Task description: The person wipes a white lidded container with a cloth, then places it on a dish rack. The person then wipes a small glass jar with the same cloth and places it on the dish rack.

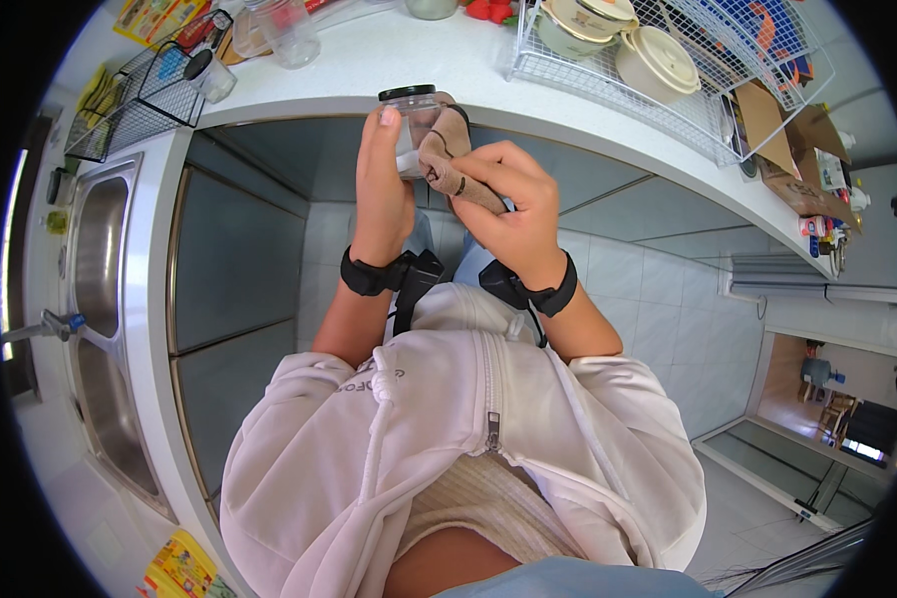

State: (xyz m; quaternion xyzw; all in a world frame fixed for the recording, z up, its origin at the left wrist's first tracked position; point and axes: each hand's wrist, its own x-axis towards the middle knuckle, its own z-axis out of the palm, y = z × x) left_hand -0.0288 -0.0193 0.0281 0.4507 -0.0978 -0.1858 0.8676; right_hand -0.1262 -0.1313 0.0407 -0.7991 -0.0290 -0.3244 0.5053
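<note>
A clear jar with a black lid is upright in my left hand, just off the counter's front edge. My left thumb lies along the jar's near side, and the other fingers are mostly hidden behind it. Against the jar's right side rests a folded brown cloth with dark stripes. My right hand pinches the lower end of that cloth between thumb and fingers. Both wrists wear black bands with small devices.
Along the white counter stand a taller clear jar, a small black-lidded jar and a black wire basket. A white wire rack holds lidded pots. To the left is a double steel sink.
</note>
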